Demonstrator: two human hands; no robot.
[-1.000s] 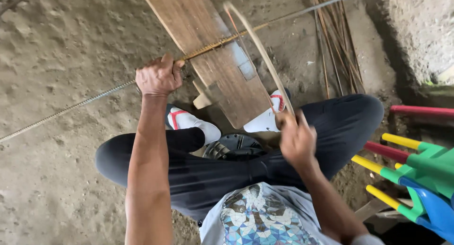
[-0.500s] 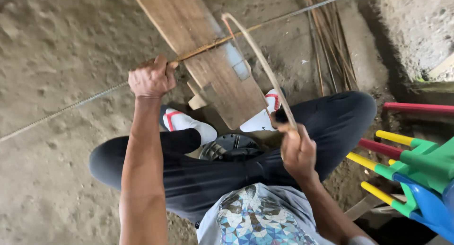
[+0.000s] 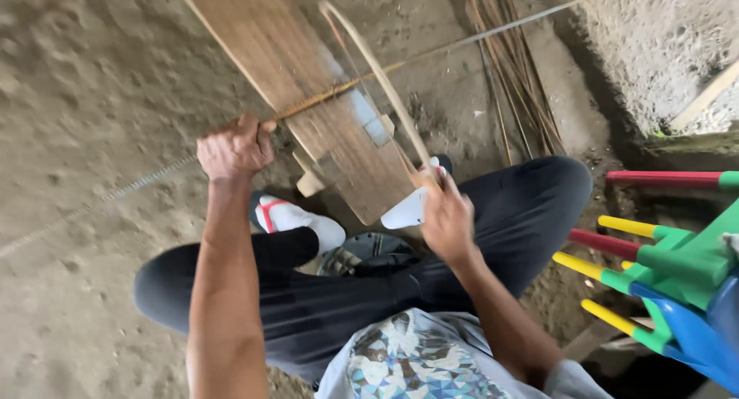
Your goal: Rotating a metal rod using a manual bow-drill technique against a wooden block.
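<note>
the left hand (image 3: 233,146) was closed tight around a long thin rod (image 3: 339,91), which ran from the lower left edge of the frame up across a wooden plank (image 3: 285,60) toward the upper right. the right hand (image 3: 448,218), near the middle of the frame, gripped the lower end of a curved pale strip (image 3: 377,75) that arched up over the plank. the person sat on the dirt floor (image 3: 92,75) in dark trousers, white sandals (image 3: 296,216) beside the plank's near end. a bundle of thin sticks (image 3: 512,68) lay at upper right, colourful plastic furniture (image 3: 670,264) at the right edge.
</note>
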